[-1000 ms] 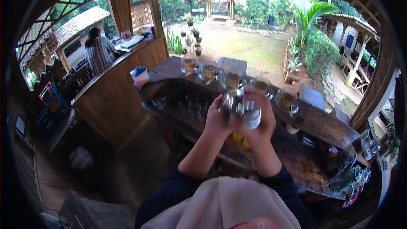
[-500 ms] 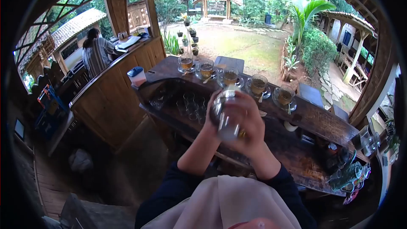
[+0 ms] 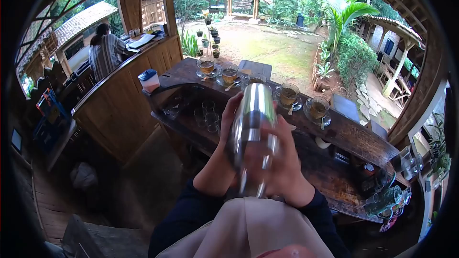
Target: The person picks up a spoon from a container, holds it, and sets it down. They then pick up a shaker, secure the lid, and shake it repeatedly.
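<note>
Both hands [image 3: 283, 155] clamp a shaker [image 3: 257, 101], probably best held firmly at both ends; beyond the shaker, cups [image 3: 289, 95] line the counter [image 3: 355, 137].

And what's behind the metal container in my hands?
Just past the top of the metal container, a glass cup shows, its lower part partly covered. Whatever else the container hides can't be seen.

Metal shaker [image 3: 253, 120] — lower end blurred; left fingers [image 3: 232, 103] partly hidden behind it
</note>
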`<state>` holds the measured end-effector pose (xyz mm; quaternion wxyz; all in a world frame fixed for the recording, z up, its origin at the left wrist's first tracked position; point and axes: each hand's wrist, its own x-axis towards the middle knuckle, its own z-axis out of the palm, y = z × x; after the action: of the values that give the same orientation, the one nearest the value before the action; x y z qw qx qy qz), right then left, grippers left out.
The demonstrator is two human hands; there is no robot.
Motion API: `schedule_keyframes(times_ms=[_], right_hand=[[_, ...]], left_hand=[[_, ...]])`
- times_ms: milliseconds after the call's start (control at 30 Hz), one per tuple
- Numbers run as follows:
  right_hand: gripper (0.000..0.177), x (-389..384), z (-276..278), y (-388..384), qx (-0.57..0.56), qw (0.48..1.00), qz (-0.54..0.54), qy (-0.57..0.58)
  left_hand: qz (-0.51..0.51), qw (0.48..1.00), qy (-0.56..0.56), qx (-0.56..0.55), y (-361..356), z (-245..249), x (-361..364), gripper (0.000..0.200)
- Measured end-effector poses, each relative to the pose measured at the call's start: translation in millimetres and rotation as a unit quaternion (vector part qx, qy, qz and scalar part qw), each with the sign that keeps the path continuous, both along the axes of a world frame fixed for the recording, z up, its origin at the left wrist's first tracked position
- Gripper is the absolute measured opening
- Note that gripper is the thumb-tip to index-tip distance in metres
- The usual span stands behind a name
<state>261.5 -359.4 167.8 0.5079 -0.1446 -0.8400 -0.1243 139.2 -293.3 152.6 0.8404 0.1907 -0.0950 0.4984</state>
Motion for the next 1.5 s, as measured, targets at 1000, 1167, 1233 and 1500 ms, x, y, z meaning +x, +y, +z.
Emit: schedule_keyframes(times_ms=[1000,1167,1233,1500], right_hand=[[0.028,8.1,19.6,-18.7,0.117,0.99,0.004,0.076],[0.035,11.1,-1.0,11.8,-0.026,0.996,0.037,0.075],[0.041,17.0,-22.2,64.1,-0.102,0.993,-0.025,0.06],[0.03,-16.4,4.5,-10.5,0.231,0.921,0.031,0.313]], left_hand=[[-0.091,0.987,-0.042,0.122,-2.0,0.7,28.8,0.051],[-0.214,0.972,-0.095,0.006,22.6,-17.2,20.1,0.055],[-0.362,0.899,-0.247,-0.008,45.0,-54.7,35.9,0.05],[0.032,0.95,-0.087,0.299,16.4,-4.8,44.2,0.062]])
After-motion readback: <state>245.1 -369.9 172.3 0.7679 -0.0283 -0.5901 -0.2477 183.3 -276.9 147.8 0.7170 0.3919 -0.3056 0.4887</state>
